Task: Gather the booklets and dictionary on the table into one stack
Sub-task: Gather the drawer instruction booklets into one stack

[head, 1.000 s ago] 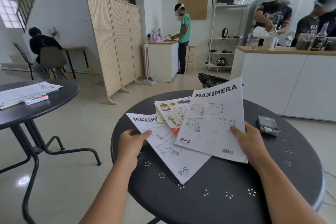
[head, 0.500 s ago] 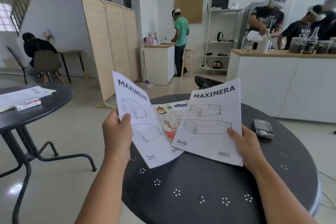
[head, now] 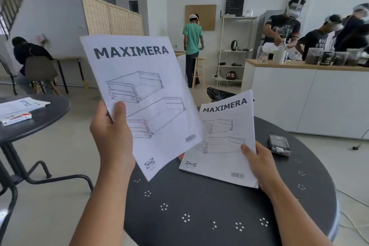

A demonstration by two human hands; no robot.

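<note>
My left hand (head: 112, 136) grips a white MAXIMERA booklet (head: 143, 94) by its left edge and holds it up, raised well above the round dark table (head: 199, 215). My right hand (head: 259, 164) pinches the lower right corner of a second MAXIMERA booklet (head: 221, 142), which lies tilted on the table. A sliver of a colourful orange booklet (head: 180, 156) shows between the two; the rest of it is hidden. A small dark dictionary (head: 278, 144) lies flat on the table, to the right of my right hand.
A second dark round table (head: 46, 114) at the left carries papers (head: 20, 106) and a small red-and-white book (head: 16, 118). A white counter (head: 309, 102) with people behind it stands at the right. A folding screen, a shelf and other people are farther back.
My left hand has lifted its booklet off the table, up and toward me, so it now stands nearly upright and covers most of the colourful booklet. My right hand still holds its booklet.
</note>
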